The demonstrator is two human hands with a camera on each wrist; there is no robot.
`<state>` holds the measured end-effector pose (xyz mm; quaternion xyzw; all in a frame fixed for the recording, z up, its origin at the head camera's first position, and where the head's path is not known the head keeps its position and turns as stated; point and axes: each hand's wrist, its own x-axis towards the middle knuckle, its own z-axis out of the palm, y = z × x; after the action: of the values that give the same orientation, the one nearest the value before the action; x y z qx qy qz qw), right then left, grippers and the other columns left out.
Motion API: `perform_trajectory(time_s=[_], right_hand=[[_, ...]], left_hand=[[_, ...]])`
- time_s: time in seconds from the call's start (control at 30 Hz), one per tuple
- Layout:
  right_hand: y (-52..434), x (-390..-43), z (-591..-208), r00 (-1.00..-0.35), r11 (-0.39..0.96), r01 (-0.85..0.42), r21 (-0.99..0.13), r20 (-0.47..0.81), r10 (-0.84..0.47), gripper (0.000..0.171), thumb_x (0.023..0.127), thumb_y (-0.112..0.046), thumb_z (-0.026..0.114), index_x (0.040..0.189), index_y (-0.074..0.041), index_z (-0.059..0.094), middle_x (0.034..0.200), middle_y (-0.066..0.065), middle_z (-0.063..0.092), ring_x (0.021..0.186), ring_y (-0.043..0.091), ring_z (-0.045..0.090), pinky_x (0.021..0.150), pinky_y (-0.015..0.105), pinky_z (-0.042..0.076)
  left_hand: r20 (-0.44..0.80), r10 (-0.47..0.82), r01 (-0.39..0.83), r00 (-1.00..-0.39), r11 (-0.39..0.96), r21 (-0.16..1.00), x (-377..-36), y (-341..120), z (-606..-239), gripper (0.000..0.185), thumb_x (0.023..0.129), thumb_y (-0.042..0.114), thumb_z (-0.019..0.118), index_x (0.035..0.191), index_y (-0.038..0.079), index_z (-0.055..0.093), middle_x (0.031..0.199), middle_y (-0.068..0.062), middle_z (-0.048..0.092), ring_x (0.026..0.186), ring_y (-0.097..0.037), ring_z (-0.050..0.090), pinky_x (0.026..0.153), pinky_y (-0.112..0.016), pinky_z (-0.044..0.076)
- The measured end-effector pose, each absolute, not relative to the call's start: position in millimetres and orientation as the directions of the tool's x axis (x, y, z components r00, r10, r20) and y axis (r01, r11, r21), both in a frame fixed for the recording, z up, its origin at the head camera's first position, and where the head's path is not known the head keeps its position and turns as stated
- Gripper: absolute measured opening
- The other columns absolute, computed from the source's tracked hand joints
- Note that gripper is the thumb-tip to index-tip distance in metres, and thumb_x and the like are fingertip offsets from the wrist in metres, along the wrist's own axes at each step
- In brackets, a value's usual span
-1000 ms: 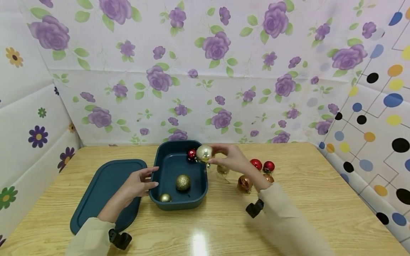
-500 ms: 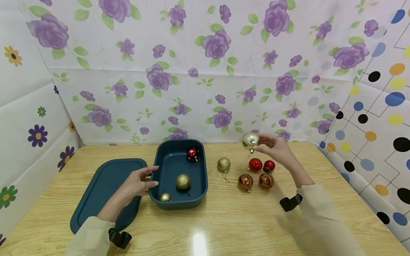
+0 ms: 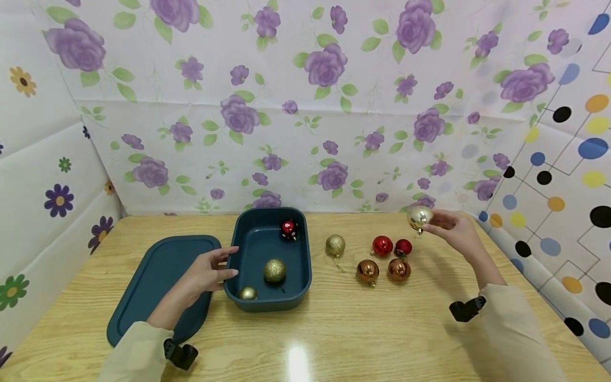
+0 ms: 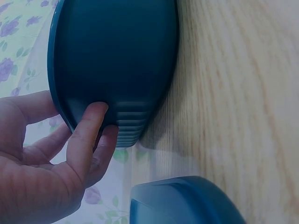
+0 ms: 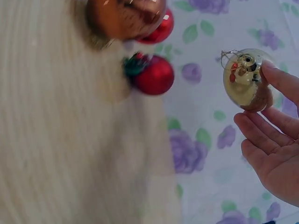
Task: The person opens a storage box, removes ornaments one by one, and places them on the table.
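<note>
My right hand (image 3: 455, 231) pinches a shiny pale-gold Christmas bauble (image 3: 419, 218) above the table's right side. In the right wrist view that bauble (image 5: 247, 80) sits at the fingertips, its cap and string loop showing. With my left hand (image 3: 210, 269) I grip the left wall of a dark teal plastic box (image 3: 306, 265); in the left wrist view, fingers lie on both sides of its rim. Inside the box are a red bauble with white spots (image 3: 288, 229), a glittery gold bauble (image 3: 275, 271) and a small gold one (image 3: 247, 293).
A dark teal lid (image 3: 157, 276) lies left of the box. Right of the box rest a glittery gold bauble (image 3: 335, 245), a red bauble (image 3: 382, 246), a smaller red one (image 3: 403, 248) and two copper baubles (image 3: 368, 271). Flowered cloth (image 3: 286, 159) hangs behind the table.
My right hand has carried the pale-gold bauble from over the box's right rim rightward, past the loose baubles. The left hand has stayed at the box.
</note>
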<state>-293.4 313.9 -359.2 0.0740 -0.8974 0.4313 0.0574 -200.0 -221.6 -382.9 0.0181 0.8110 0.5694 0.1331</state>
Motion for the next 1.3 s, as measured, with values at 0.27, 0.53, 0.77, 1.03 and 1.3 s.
perform_trajectory(time_s=[0.27, 0.53, 0.77, 1.03, 1.3], right_hand=[[339, -294, -385, -0.994, 0.679, -0.106, -0.726, 0.079, -0.072, 0.069, 0.086, -0.039, 0.061, 0.132, 0.007, 0.041, 0.122, 0.027, 0.052, 0.086, -0.007, 0.051, 0.085, 0.040, 0.045], [348, -298, -402, -0.994, 0.730, -0.109, -0.674, 0.060, -0.094, 0.066, 0.085, -0.036, 0.064, 0.127, 0.011, 0.045, 0.115, 0.028, 0.057, 0.103, 0.036, 0.056, 0.079, 0.036, 0.048], [350, -299, -407, -0.992, 0.742, -0.117, -0.660, 0.050, -0.112, 0.063, 0.086, -0.032, 0.064, 0.125, 0.013, 0.046, 0.112, 0.029, 0.057, 0.103, 0.041, 0.055, 0.078, 0.038, 0.049], [351, -297, -408, -0.993, 0.728, -0.106, -0.677, 0.035, -0.112, 0.063, 0.086, -0.032, 0.064, 0.126, 0.012, 0.046, 0.115, 0.029, 0.056, 0.105, 0.041, 0.054, 0.074, 0.032, 0.050], [351, -298, -408, -0.994, 0.706, -0.091, -0.703, 0.018, -0.111, 0.070, 0.083, -0.035, 0.066, 0.130, 0.011, 0.042, 0.119, 0.030, 0.053, 0.106, 0.041, 0.053, 0.078, 0.038, 0.050]], left_hand=[[-0.200, 0.182, -0.127, -0.963, 0.347, 0.929, -200, -222, -382, 0.062, 0.089, 0.010, 0.059, 0.143, 0.008, 0.030, 0.145, -0.029, 0.016, 0.128, -0.041, 0.028, 0.071, -0.036, 0.048], [-0.201, 0.181, -0.129, -0.963, 0.346, 0.929, -200, -222, -383, 0.061, 0.089, 0.010, 0.059, 0.143, 0.008, 0.030, 0.145, -0.029, 0.016, 0.128, -0.042, 0.028, 0.071, -0.036, 0.049], [-0.199, 0.181, -0.126, -0.963, 0.351, 0.928, -200, -222, -384, 0.062, 0.088, 0.010, 0.060, 0.143, 0.008, 0.031, 0.145, -0.030, 0.016, 0.129, -0.042, 0.028, 0.074, -0.036, 0.050], [-0.195, 0.177, -0.123, -0.965, 0.353, 0.927, -201, -222, -384, 0.061, 0.088, 0.010, 0.060, 0.143, 0.008, 0.031, 0.144, -0.030, 0.017, 0.127, -0.042, 0.030, 0.074, -0.037, 0.050], [-0.187, 0.175, -0.115, -0.967, 0.354, 0.928, -200, -222, -384, 0.061, 0.089, 0.009, 0.059, 0.142, 0.007, 0.031, 0.144, -0.030, 0.017, 0.128, -0.042, 0.030, 0.072, -0.035, 0.049]])
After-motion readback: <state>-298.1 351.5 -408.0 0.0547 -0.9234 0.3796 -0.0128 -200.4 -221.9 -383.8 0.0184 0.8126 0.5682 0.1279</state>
